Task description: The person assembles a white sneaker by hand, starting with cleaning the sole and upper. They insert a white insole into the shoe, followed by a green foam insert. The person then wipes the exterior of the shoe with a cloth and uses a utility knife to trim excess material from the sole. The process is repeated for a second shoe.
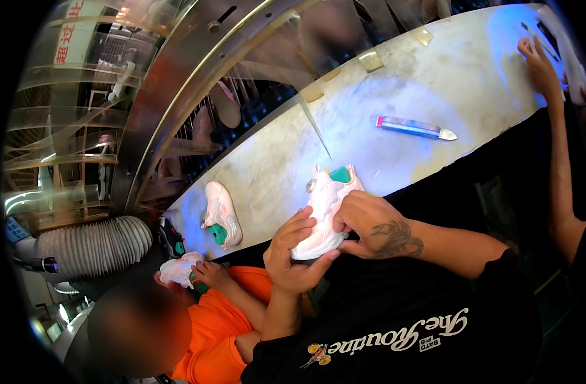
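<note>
A white and pale pink sneaker (325, 200) with a green lining is held up over the table's near edge. My left hand (296, 249) wraps round its lower end, thumb underneath and fingers on the upper. From the other side, my right hand (377, 225) grips the shoe with curled fingers, its thumb low near the sole. A round knob-like part (311, 185) shows near the shoe's opening. The far side of the sole is hidden by my hands.
A similar sneaker (221, 214) lies to the left on the worn, pale table (357, 102). Farther right lies a blue-handled blade tool (411, 127). A person in orange (225, 301) handles another shoe (179, 269); another person's hand (539, 61) is at far right. Clear strips hang along the machine.
</note>
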Demonstrator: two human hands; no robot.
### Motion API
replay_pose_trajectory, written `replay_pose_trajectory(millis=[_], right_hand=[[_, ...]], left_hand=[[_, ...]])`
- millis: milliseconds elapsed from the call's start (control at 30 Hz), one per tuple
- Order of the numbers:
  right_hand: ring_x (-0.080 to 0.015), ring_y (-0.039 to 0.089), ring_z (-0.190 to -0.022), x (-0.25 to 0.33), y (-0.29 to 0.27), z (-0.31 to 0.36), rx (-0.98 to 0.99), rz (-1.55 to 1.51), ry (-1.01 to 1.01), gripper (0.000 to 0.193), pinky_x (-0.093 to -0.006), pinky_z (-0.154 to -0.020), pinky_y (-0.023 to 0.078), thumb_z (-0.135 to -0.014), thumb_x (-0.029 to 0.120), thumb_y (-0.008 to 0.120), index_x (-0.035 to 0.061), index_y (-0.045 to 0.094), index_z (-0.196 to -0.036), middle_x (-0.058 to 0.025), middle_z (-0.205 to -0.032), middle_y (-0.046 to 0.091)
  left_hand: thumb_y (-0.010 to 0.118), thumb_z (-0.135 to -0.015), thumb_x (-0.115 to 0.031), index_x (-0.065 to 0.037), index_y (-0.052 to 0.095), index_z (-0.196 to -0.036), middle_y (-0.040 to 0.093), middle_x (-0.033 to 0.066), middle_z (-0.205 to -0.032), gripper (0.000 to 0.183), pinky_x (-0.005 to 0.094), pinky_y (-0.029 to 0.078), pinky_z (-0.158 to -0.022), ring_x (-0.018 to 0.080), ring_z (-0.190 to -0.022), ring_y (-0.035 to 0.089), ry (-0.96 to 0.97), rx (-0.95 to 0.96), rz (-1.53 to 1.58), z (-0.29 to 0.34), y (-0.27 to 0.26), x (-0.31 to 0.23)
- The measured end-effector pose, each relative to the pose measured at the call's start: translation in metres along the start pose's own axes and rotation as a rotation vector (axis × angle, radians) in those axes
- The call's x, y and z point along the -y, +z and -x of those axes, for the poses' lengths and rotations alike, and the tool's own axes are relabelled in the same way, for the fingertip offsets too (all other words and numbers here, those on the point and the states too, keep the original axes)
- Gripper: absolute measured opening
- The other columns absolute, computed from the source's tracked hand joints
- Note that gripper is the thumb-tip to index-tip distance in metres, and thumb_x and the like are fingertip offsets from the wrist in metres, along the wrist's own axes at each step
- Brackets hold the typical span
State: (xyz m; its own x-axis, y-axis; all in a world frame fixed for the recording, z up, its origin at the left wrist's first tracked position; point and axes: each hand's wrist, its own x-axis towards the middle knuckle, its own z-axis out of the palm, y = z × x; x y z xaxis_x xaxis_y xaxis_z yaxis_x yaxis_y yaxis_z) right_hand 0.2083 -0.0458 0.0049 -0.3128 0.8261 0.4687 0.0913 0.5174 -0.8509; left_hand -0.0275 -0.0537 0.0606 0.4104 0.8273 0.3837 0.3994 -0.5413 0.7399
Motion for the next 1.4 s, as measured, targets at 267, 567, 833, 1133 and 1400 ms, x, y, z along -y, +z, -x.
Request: replay_pose_trajectory(millis=[267, 567, 833, 1133, 1400], right_hand=[[-0.0244, 0.066, -0.081, -0.005, -0.001, 0.001, 0.017, -0.082, 0.095, 0.05, -0.0376, -0.075, 0.055, -0.074, 0.023, 0.102, 0.0091, 0.064, -0.104, -0.006, -0.094, 0.063], [-0.0256, 0.064, -0.081, -0.001, 0.009, 0.008, -0.036, -0.034, 0.073, 0.046, -0.0386, -0.074, 0.053, -0.074, 0.02, 0.1, 0.0098, 0.064, -0.1, -0.0057, -0.092, 0.061], [-0.0256, 0.064, -0.081, -0.004, 0.016, 0.009, -0.054, 0.018, -0.004, 0.045, -0.0368, -0.071, 0.054, -0.075, 0.018, 0.1, 0.0075, 0.065, -0.101, -0.007, -0.095, 0.062], [-0.0305, 0.065, -0.094, -0.009, 0.022, 0.007, -0.128, 0.122, 0.005, 0.044, -0.0433, -0.083, 0.052, -0.075, 0.024, 0.099, 0.0097, 0.069, -0.104, -0.0078, -0.1, 0.064], [-0.0331, 0.064, -0.106, -0.008, 0.013, 0.012, -0.106, 0.194, 0.041, 0.044, -0.0466, -0.09, 0.05, -0.078, 0.027, 0.095, 0.0123, 0.071, -0.111, -0.0078, -0.11, 0.066]], left_hand=[[0.073, -0.102, -0.025, 0.005, 0.068, -0.134, 0.074, 0.03, -0.139, 0.044, 0.0631, 0.037, -0.129, 0.0494, -0.142, 0.065, -0.118, -0.015, 0.444, 0.016, -0.003, 0.011], [0.063, -0.104, -0.019, 0.001, 0.068, -0.115, 0.08, 0.0237, -0.116, 0.024, 0.0595, 0.053, -0.116, 0.0403, -0.119, 0.075, -0.011, -0.144, 0.192, 0.014, 0.015, 0.005], [0.065, -0.103, -0.016, 0.0, 0.066, -0.107, 0.08, 0.0217, -0.107, 0.017, 0.0574, 0.059, -0.11, 0.0384, -0.111, 0.077, 0.009, -0.223, 0.163, 0.019, 0.021, 0.013], [0.098, -0.081, -0.013, -0.001, 0.063, -0.112, 0.075, 0.0213, -0.115, 0.048, 0.049, 0.063, -0.104, 0.0351, -0.109, 0.077, 0.039, -0.208, -0.069, 0.008, 0.015, 0.014], [0.107, -0.072, -0.021, -0.002, 0.064, -0.111, 0.073, 0.0191, -0.114, 0.061, 0.0405, 0.063, -0.092, 0.0323, -0.105, 0.075, 0.004, -0.188, -0.08, 0.004, -0.002, 0.024]])
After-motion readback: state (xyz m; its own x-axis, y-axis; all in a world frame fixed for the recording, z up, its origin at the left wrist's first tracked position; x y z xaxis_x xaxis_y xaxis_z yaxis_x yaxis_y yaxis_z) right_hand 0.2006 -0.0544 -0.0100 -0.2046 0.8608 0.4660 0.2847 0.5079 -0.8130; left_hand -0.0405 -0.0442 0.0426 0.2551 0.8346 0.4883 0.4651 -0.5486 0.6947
